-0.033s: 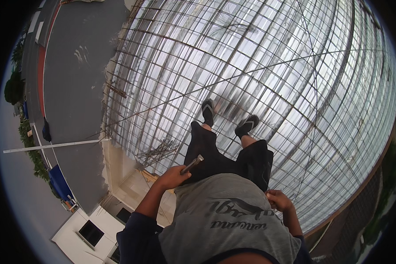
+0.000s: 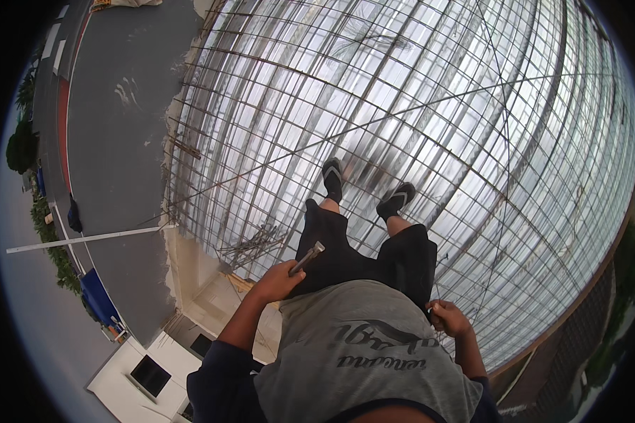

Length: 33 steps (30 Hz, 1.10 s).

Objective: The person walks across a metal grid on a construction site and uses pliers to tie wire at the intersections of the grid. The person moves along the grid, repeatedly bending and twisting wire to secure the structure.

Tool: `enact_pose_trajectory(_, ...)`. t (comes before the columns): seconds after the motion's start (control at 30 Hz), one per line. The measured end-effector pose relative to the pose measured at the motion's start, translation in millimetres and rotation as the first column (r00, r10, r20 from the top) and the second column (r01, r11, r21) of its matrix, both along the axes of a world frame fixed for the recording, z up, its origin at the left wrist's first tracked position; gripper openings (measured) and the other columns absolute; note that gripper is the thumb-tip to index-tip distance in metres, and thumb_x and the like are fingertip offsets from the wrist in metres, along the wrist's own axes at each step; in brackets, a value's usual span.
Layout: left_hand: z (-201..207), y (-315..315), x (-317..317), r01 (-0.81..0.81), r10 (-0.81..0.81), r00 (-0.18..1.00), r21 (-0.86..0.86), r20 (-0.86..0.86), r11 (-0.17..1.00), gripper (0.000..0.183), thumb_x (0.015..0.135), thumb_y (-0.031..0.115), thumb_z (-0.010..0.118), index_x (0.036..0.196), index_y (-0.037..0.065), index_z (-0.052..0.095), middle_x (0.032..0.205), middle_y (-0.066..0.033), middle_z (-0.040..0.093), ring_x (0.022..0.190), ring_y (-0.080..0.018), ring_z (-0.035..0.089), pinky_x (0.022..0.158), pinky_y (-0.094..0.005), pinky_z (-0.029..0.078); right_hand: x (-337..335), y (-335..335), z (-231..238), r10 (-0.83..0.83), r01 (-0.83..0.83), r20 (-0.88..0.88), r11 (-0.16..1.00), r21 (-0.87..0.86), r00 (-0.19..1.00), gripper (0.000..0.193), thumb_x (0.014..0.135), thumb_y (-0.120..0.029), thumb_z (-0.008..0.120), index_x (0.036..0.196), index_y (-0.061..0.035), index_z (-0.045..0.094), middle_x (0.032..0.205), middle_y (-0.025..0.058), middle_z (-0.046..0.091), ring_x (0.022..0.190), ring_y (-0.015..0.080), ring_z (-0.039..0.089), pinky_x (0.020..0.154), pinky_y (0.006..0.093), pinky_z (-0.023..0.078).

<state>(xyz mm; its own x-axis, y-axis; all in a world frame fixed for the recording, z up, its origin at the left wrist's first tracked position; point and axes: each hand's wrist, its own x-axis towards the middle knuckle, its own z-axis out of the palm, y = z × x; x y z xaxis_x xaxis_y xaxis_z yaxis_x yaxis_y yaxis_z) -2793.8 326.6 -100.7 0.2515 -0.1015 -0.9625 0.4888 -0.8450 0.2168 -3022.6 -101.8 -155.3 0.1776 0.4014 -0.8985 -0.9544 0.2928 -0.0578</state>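
Note:
My left hand (image 2: 275,282) is closed round the handle of metal pincers (image 2: 307,259), their wide blunt head pointing up and away from me over my black shorts. My right hand (image 2: 449,319) is by my right hip, at the edge of my grey shirt and shorts. Its fingers are pinched together, and a small dark bit shows at their tips, too small to name. Beneath my feet, a steel rebar mesh (image 2: 402,116) lies over shiny ribbed metal decking (image 2: 360,166).
A small heap of loose bars (image 2: 252,244) lies on the mesh at left. Beyond the rough deck edge is a grey surface (image 2: 123,141), crossed by a pale bar (image 2: 92,238). A white building (image 2: 130,374) stands lower left. A long diagonal bar (image 2: 317,143) crosses the mesh.
The view has shifted very slightly. The head of the pincers in my left hand sits a little higher; my right hand has moved barely, staying at my hip.

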Motion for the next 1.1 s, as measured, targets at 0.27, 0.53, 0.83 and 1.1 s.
enact_pose_trajectory(0.27,-224.3,-63.7,87.6,0.06,-0.041,0.941,-0.047,0.335,0.997,0.027,0.092,0.018,0.05,0.115,0.003,0.05,0.088,-0.0162,0.062,0.084,-0.029,0.062,0.076,-0.0394,0.047,73.4,-24.5,-131.2,-0.003,0.079,0.166,0.89,-0.449,0.986,0.054,0.094,-0.051,0.049,0.084,0.0011,0.061,0.059,-0.0021,0.045,0.05,0.0067,0.036,0.045,0.0235,0.028)
enact_pose_trajectory(0.53,-472.1,-138.7,87.8,0.133,-0.127,0.941,0.002,0.315,0.991,0.037,0.084,0.014,0.055,0.115,-0.002,0.042,0.103,-0.0312,0.059,0.099,-0.0464,0.058,0.085,-0.0511,0.045,175.9,-7.0,-340.1,0.368,-0.257,0.017,0.68,-0.687,0.93,0.067,0.083,-0.062,0.056,0.073,0.0038,0.062,0.063,0.0094,0.056,0.065,0.0209,0.055,0.061,0.0362,0.043)
enact_pose_trajectory(0.83,-662.1,-154.9,39.7,0.295,-0.314,0.94,0.148,0.13,0.944,0.049,0.076,0.026,0.064,0.111,-0.003,0.046,0.1,-0.0266,0.062,0.098,-0.041,0.061,0.085,-0.0469,0.047,211.5,32.1,-518.2,0.342,-0.219,0.146,0.82,-0.528,0.928,0.068,0.083,-0.064,0.055,0.08,0.0035,0.065,0.074,0.0137,0.063,0.075,0.0231,0.06,0.068,0.0364,0.047)
enact_pose_trajectory(1.1,-761.2,-154.5,24.2,0.336,-0.372,0.912,0.205,0.172,0.919,0.05,0.079,0.03,0.066,0.113,-0.003,0.048,0.103,-0.0246,0.062,0.101,-0.0403,0.06,0.087,-0.0471,0.046,217.2,31.7,-562.2,0.305,-0.217,0.157,0.883,-0.416,0.939,0.047,0.093,-0.04,0.057,0.073,0.0018,0.054,0.062,0.0046,0.047,0.06,0.0132,0.041,0.058,0.0331,0.038)
